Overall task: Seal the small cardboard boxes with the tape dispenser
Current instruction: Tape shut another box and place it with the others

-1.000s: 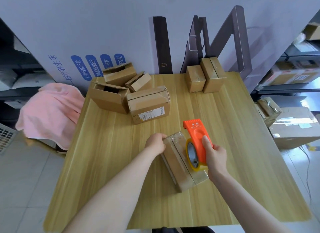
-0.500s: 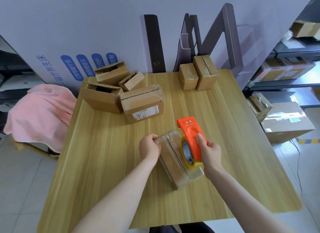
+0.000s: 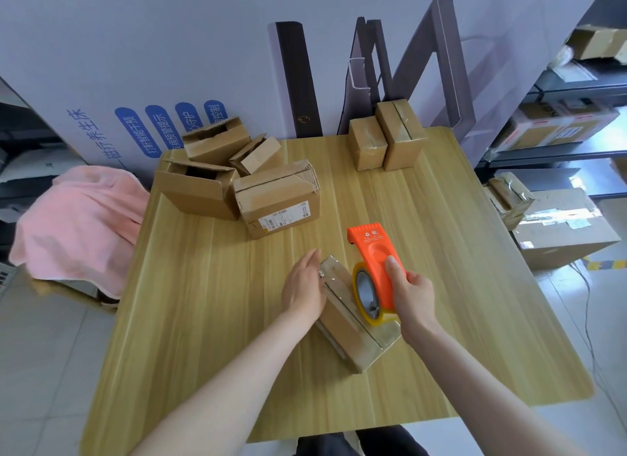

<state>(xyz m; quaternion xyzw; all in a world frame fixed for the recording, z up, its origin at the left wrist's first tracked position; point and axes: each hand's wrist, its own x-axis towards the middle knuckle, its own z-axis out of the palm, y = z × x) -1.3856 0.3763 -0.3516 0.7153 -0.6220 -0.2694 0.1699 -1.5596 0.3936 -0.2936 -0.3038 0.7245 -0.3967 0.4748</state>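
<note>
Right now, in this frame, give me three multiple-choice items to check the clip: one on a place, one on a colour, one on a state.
1. Where is the tape dispenser?
A. on the small box in front of the person
B. on the pink cloth
C. on the floor

2. What colour is the dispenser's body?
A. blue
B. orange
C. green

3. How is the left hand?
A. curled round the tape roll
B. hanging off the table
C. fingers straight, against the box's side

Key:
1 A, the right hand holds it on the box top.
2 B, the body is bright orange.
3 C, the fingers lie straight along the box's left edge.
</note>
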